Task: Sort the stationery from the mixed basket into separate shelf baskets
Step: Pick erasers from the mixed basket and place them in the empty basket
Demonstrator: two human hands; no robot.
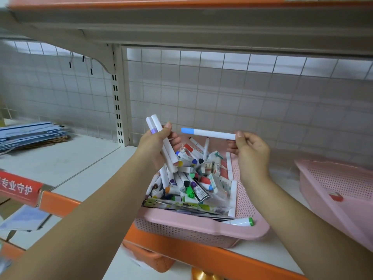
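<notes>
A pink mixed basket point(197, 229) sits on the shelf in front of me, full of several white markers with coloured caps, small eraser boxes and flat printed packets. My left hand point(159, 142) is shut on two white markers point(159, 136), held upright above the basket's left side. My right hand point(250, 150) pinches one end of a white marker with a light blue cap point(207, 132), held level above the basket. A second pink basket point(343, 182) stands to the right with one red eraser point(336, 196) in it.
The shelf has an orange front edge point(181, 253) and a wire grid back point(222, 87). A stack of blue folders point(30, 134) lies at the far left. An upper shelf point(181, 27) hangs close overhead. An upright slotted post point(119, 93) divides the bays.
</notes>
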